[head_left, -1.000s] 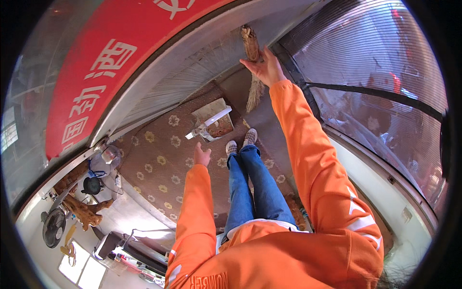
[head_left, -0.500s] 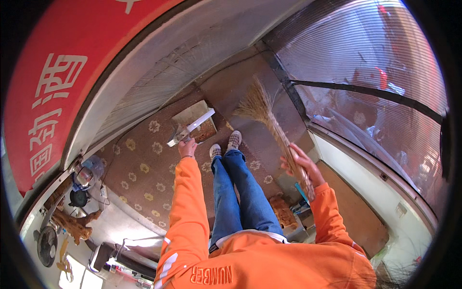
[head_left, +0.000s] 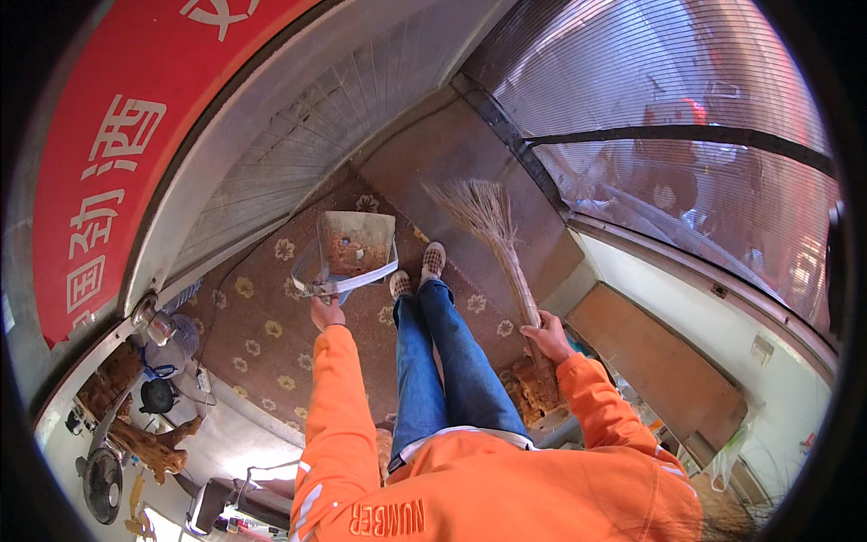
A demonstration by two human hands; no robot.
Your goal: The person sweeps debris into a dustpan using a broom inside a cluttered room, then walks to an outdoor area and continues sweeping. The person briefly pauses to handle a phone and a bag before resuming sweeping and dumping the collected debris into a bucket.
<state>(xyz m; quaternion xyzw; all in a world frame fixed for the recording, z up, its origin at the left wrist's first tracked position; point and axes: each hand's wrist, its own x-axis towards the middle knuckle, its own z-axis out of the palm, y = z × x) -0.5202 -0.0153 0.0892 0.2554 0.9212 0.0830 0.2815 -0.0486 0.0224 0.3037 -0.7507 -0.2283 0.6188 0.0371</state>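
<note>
My left hand (head_left: 327,313) is closed around the handle of a dustpan (head_left: 359,226), left of my feet. The pan is pale and worn, with brown stains or debris inside that I cannot tell apart. A silvery band runs round its near side. In my right hand (head_left: 549,340) is a straw broom (head_left: 517,275), gripped near its lower end. Its bristles fan out up and to the left, beyond my shoes. Whether bristles or pan touch the floor is unclear.
Brown flower-patterned flooring (head_left: 262,307) meets a plain brown panel by the door. A ribbed translucent curtain (head_left: 650,99) hangs at the far right. A brown board (head_left: 650,361) leans on the right wall. A fan (head_left: 104,483) and a carved wooden piece (head_left: 158,447) stand at lower left.
The dustpan has turned, so its inside and band show more fully, and my left hand has come nearer and left. My right hand and the broom have shifted slightly nearer, the broom more upright.
</note>
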